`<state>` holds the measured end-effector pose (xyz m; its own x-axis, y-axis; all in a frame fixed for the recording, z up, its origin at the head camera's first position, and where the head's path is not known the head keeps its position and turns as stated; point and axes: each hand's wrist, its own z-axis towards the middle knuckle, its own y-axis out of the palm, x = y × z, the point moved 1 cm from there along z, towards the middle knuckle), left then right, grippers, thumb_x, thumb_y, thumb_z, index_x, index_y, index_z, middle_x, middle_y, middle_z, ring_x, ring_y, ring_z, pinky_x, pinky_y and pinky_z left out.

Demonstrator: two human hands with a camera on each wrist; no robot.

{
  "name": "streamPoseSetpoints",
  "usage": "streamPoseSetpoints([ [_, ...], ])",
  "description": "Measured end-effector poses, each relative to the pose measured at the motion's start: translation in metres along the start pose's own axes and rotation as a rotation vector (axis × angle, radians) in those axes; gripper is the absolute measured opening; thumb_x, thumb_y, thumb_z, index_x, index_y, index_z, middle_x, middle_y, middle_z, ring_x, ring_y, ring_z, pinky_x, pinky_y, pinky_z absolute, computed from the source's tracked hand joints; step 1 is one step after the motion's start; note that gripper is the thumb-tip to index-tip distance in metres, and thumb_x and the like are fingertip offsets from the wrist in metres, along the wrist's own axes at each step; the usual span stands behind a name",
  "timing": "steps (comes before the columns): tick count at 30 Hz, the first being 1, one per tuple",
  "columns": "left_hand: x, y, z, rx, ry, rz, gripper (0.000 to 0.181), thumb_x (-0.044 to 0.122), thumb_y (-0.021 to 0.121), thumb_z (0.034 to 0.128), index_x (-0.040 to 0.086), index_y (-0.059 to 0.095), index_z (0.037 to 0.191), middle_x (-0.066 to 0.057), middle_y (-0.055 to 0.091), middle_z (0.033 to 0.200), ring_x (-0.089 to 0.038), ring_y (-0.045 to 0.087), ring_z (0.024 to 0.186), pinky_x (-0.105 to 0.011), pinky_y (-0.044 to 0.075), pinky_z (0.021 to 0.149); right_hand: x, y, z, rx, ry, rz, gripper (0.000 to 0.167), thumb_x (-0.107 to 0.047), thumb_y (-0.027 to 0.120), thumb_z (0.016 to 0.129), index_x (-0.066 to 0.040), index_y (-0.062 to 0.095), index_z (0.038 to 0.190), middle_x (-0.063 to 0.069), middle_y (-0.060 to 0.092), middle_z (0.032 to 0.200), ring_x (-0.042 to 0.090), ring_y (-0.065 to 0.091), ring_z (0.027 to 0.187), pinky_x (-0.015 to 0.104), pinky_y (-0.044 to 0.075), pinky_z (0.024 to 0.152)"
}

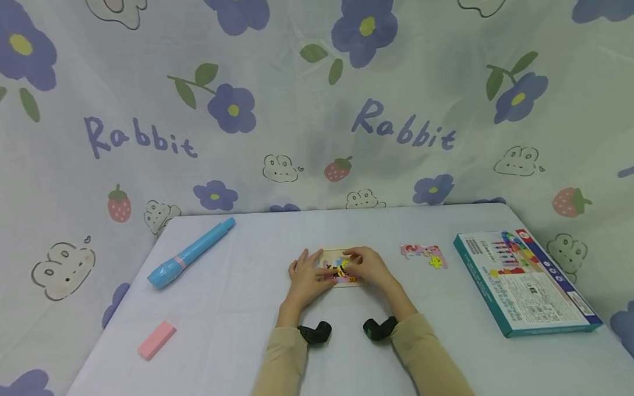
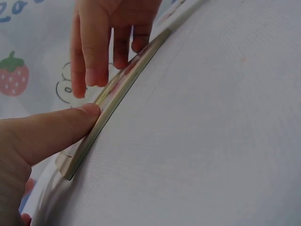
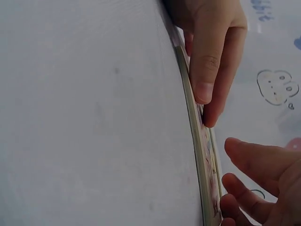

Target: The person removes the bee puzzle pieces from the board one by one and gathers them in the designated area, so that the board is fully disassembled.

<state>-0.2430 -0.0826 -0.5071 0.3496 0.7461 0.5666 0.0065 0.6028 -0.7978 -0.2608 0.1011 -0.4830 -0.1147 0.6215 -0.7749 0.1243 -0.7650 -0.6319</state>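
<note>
A small wooden jigsaw board (image 1: 346, 285) with a colourful picture lies flat on the white table between both hands. My left hand (image 1: 306, 278) is at its left side, fingers spread; the thumb (image 2: 80, 120) rests on the board's near rim and the index finger reaches over the picture. Over the board's right part is my right hand (image 1: 373, 269), its thumb and fingers loosely bent and apart. In the right wrist view, nothing shows between the right thumb (image 3: 254, 157) and fingers. The hands hide part of the picture. Joined puzzle pieces (image 1: 414, 251) lie to the right.
A yellow puzzle piece (image 1: 436, 262) lies by the joined pieces. Farther right is a flat teal-edged box (image 1: 535, 283). At the left are a light-blue pen-shaped object (image 1: 193, 252) and a pink block (image 1: 156, 340). Behind the table hangs a floral rabbit-print cloth (image 1: 303, 117).
</note>
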Motion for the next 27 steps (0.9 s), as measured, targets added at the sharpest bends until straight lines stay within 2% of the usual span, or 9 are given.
streamPoseSetpoints([
  [7, 0.0013, -0.0008, 0.0006, 0.009, 0.003, 0.009, 0.029, 0.045, 0.070, 0.0774, 0.024, 0.075, 0.097, -0.007, 0.040, 0.143, -0.037, 0.016, 0.138, -0.059, 0.009, 0.102, 0.0008, 0.0046, 0.0045, -0.055, -0.002, -0.079, 0.048, -0.016, 0.077, 0.074, -0.008, 0.062, 0.120, 0.008, 0.056, 0.098, 0.019, 0.048, 0.084, 0.034, 0.042, 0.072],
  [13, 0.0020, -0.0016, -0.0006, -0.001, -0.012, 0.002, 0.028, 0.044, 0.071, 0.0770, 0.024, 0.075, 0.096, -0.007, 0.041, 0.143, -0.038, 0.015, 0.138, -0.059, 0.008, 0.102, 0.0000, 0.0056, 0.0062, -0.098, -0.008, -0.157, 0.046, -0.018, 0.075, 0.076, -0.010, 0.062, 0.120, 0.008, 0.052, 0.097, 0.020, 0.046, 0.087, 0.036, 0.042, 0.075],
  [24, 0.0022, -0.0028, 0.0012, 0.041, 0.028, 0.036, 0.029, 0.045, 0.071, 0.0761, 0.023, 0.076, 0.094, -0.009, 0.042, 0.141, -0.041, 0.017, 0.136, -0.060, 0.013, 0.100, -0.0050, 0.0035, 0.0068, -0.069, 0.025, -0.120, 0.043, -0.017, 0.076, 0.075, -0.014, 0.061, 0.116, 0.007, 0.053, 0.101, 0.022, 0.049, 0.091, 0.041, 0.042, 0.081],
  [27, 0.0022, -0.0019, -0.0006, 0.050, 0.030, 0.033, 0.034, 0.045, 0.072, 0.0755, 0.021, 0.074, 0.099, -0.009, 0.042, 0.141, -0.042, 0.018, 0.135, -0.061, 0.014, 0.100, -0.0039, 0.0045, 0.0056, -0.069, 0.027, -0.119, 0.043, -0.017, 0.075, 0.076, -0.014, 0.061, 0.116, 0.008, 0.054, 0.103, 0.023, 0.049, 0.093, 0.042, 0.042, 0.082],
])
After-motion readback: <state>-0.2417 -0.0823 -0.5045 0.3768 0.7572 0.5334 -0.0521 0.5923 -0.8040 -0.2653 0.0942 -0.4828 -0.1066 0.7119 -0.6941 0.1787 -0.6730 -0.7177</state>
